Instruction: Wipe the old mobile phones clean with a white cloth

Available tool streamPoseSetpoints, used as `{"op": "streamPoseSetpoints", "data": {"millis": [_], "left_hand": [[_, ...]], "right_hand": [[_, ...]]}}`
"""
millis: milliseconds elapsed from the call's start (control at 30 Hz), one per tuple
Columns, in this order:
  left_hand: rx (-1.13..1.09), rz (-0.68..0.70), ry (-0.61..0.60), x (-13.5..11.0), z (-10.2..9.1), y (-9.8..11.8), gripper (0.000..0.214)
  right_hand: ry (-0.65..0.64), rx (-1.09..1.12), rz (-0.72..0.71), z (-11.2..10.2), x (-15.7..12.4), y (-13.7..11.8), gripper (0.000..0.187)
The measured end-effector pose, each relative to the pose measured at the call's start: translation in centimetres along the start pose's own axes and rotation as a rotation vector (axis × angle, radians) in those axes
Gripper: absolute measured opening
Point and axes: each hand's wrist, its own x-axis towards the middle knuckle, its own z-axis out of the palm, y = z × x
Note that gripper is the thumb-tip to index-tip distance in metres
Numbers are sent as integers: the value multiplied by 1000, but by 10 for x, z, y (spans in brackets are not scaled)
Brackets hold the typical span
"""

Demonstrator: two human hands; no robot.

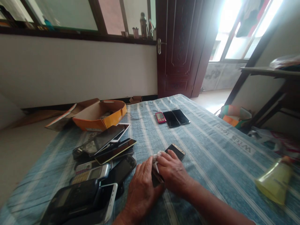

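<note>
My left hand (142,182) is closed round a dark flat piece (157,178), which looks like a phone. In my right hand (174,170) is a crumpled white cloth or tissue (159,155), pressed against that piece, with the fingers of both hands nearly touching. Just past my right fingers shows a dark phone with a gold edge (176,151). Whether it is the same piece as the one between my hands, I cannot tell. To the left lies a loose pile of phones, among them a black smartphone (123,170) and a silver keypad phone (93,175).
Farther back, a pink phone (160,117) lies beside two black phones (172,119). An open orange box (93,125) stands at the table's far left. A yellow translucent object (273,181) is at the right on the striped tablecloth (211,150). Behind is a door (180,47).
</note>
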Motion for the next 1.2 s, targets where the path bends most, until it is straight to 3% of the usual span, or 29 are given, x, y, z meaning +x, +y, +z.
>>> {"op": "streamPoseSetpoints", "data": {"millis": [200,267,400,500,600,733,800,867,933,1033,1100,1200], "left_hand": [[-17,-80,-68,3,-6,6,67],[-27,-87,-75,5,-6,7,67],[-41,-55,-52,4,-4,4,63],[-44,-28,-26,3,-2,1,61],[-43,-33,-37,3,-3,1,63],[-43,-80,-70,4,-7,3,67],[-42,-91,-73,5,-7,4,68],[-40,-88,-67,4,-6,3,68],[-39,-68,-52,4,-4,1,67],[-43,-31,-19,2,-1,-2,65],[-46,-18,1,2,0,-3,63],[-42,-23,3,3,-1,-2,62]], "right_hand": [[-12,-122,327,-11,-8,56,28],[33,-165,368,-9,-12,63,28],[145,-129,168,-1,-14,37,31],[73,-40,-30,2,-10,11,23],[25,-39,23,-1,-8,15,22],[27,-117,306,-7,-10,51,27],[86,-160,383,-9,-12,60,27],[186,-164,334,-9,-12,53,30],[240,-102,158,-7,-11,34,33],[102,27,-105,-4,-10,4,23],[30,11,-91,-3,-11,-3,19],[5,-74,67,-4,-15,8,24]]}}
